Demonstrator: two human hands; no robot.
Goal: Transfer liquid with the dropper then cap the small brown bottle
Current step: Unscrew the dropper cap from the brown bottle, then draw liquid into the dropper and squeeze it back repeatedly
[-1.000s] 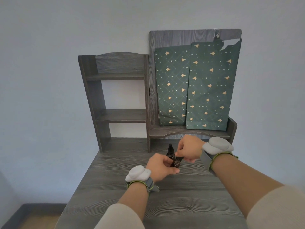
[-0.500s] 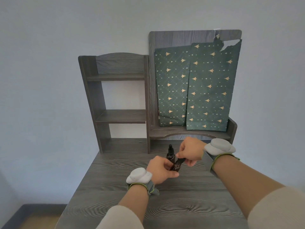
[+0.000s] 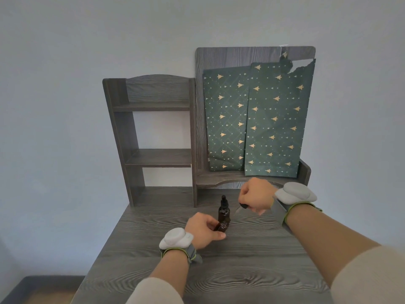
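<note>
My left hand (image 3: pixel 202 232) grips a small brown bottle (image 3: pixel 224 226) low over the desk, tilted, with its mouth towards the right. Just behind it a taller brown bottle (image 3: pixel 223 212) with a black dropper top stands upright on the desk. My right hand (image 3: pixel 255 198) is closed, up and to the right of both bottles, and holds a black dropper (image 3: pixel 243 206) by its bulb. A faint thin tube seems to point down-left from the bulb towards the small bottle, clear of its mouth.
The dark wood-grain desk (image 3: pixel 241 270) carries a shelf unit (image 3: pixel 153 159) at the back left. Two green patterned paper bags (image 3: pixel 252 121) lean on a raised ledge at the back right. Both wrists wear grey bands.
My right hand has pulled the black dropper away from the small bottle, up and to the right. My left hand has lowered the small bottle a little towards the desk.
</note>
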